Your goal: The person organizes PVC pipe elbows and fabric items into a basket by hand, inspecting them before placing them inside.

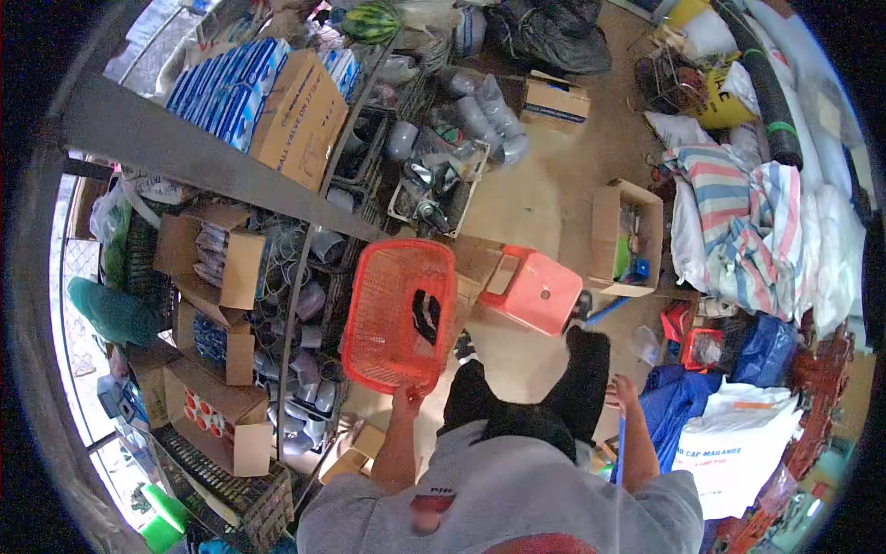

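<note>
My left hand [406, 400] grips the near rim of an orange plastic basket [392, 319], held out in front of me next to the shelves. One dark fitting [426, 314] lies inside the basket. My right hand [625, 391] hangs at my side and closes around a thin blue-white stick [619, 462] that runs down along my arm. My dark trousers and grey shirt fill the lower middle of the view.
Metal shelving [212, 162] on the left carries cardboard boxes [300, 115] and grey pipe fittings [309, 300]. An orange plastic stool [538, 289] stands just ahead. An open carton [628, 235], striped sacks [738, 222] and white bags [738, 448] crowd the right side.
</note>
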`<state>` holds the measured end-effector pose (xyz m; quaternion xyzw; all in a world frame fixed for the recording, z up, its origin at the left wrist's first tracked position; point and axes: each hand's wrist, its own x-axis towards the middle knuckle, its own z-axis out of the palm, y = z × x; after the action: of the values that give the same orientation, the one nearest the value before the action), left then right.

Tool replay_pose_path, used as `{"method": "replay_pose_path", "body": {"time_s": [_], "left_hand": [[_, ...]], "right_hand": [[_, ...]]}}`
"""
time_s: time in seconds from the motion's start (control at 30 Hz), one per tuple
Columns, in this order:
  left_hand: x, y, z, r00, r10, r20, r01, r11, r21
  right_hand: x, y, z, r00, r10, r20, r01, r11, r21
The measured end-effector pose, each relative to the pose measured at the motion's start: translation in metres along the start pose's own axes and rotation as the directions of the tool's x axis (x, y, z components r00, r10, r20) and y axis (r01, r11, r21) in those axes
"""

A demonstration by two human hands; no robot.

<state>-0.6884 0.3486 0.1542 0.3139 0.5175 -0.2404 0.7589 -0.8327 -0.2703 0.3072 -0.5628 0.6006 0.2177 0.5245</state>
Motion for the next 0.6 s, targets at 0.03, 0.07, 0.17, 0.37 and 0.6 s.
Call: {"method": "replay_pose_path", "body": {"time_s": [0.03, 0.07, 0.17, 0.37, 0.6], "left_hand": [[-0.005, 0.007, 0.006, 1.0, -0.001, -0.001, 0.001, 1.0, 0.007], [-0.012, 0.016, 0.015, 0.999, 0.04, 0.036, -0.043, 0.997, 0.071], [-0.041, 0.039, 0.061, 0.992, 0.126, 0.028, -0.129, 0.985, 0.118], [-0.011, 0.069, 0.18, 0.951, 0.284, 0.119, -0.292, 0.955, 0.053], [0.035, 0.081, 0.398, 0.897, 0.436, -0.071, -0.426, 0.897, 0.119]], "right_hand": [[0.011, 0.007, -0.008, 1.0, 0.004, 0.0, -0.004, 1.0, 0.006], [0.037, 0.023, -0.016, 0.996, -0.084, 0.015, 0.085, 0.994, -0.072], [0.026, 0.004, -0.005, 0.997, -0.073, -0.008, 0.073, 0.997, -0.028], [0.088, -0.061, 0.009, 0.94, -0.125, 0.317, 0.133, 0.991, -0.004], [0.292, -0.293, -0.072, 0.968, -0.039, 0.249, 0.102, 0.964, -0.246]]}}
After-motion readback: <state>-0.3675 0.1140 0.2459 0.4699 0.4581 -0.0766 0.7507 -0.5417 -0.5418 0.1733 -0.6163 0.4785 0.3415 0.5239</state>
